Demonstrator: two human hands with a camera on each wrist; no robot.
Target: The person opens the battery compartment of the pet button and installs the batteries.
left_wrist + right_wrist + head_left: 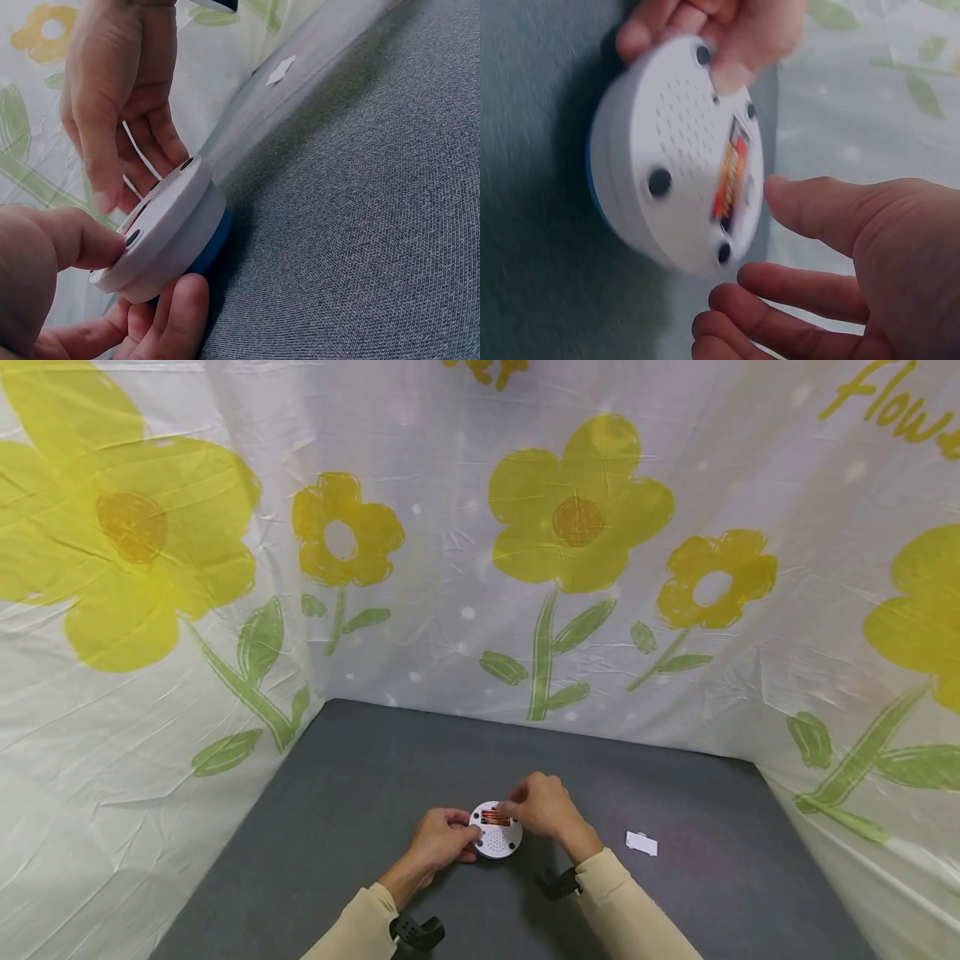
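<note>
- Left hand [442,839] grips the round white plastic device [496,831], thumb pressed on its upturned underside and fingers curled beneath its rim; the left wrist view shows this hold plainly.
- Right hand [542,806] hovers at the device's 1 o'clock edge with fingers loosely bent; in the right wrist view its thumb [817,206] and fingers lie just beside the rim, holding nothing, though whether a fingertip touches the device I cannot tell.
- Around them: a small white rectangular plastic piece [642,843] lies flat on the grey fabric-covered bench [337,793], at 3 o'clock from the device and well apart from both hands.
- A white sheet printed with yellow flowers and green stems [577,527] walls the bench at 9, 12 and 3 o'clock.
- Beige sleeves [630,910] cover both forearms, and a black strap mount [416,932] sits at each wrist.
- Nothing lies between the hands and the device.
- The device's open slot [731,176], running across the underside toward its far edge, holds an orange-red cylindrical battery [730,174].
- The device sits at the bench's 6 o'clock side, tilted up off the surface in the left hand.
- Its underside shows a field of small holes [682,120], dark round feet [660,181] near the rim, and a blue band [214,244] along the lower face.
</note>
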